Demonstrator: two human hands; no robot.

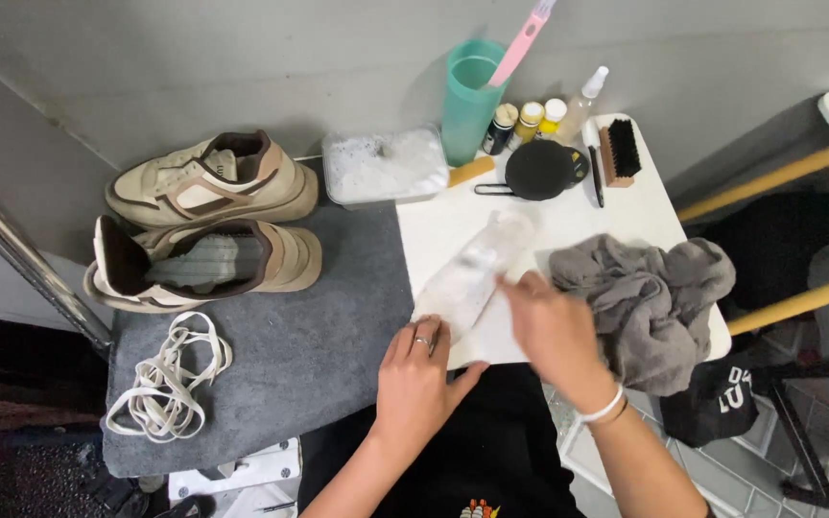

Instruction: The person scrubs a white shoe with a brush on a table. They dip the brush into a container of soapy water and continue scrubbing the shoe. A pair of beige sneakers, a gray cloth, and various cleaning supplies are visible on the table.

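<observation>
A pale shoe insole (472, 269) lies slantwise on the small white table (568, 216). My left hand (419, 379), a ring on one finger, rests with fingers spread on the insole's near end. My right hand (554, 331) hovers beside the insole's middle, blurred, fingers close to its edge; whether it grips anything is unclear. A crumpled grey cloth (650, 293) lies right of that hand. Two beige and brown sneakers (208, 225), laces removed, sit on a grey mat (309, 355), one on its side.
Cream laces (170, 379) lie piled on the mat's left. At the back stand a clear tub (384, 165), a teal cup (470, 96) holding a pink brush, small paint bottles (528, 120), a spray bottle (582, 101), a black round lid (539, 170) and a wooden bristle brush (619, 152).
</observation>
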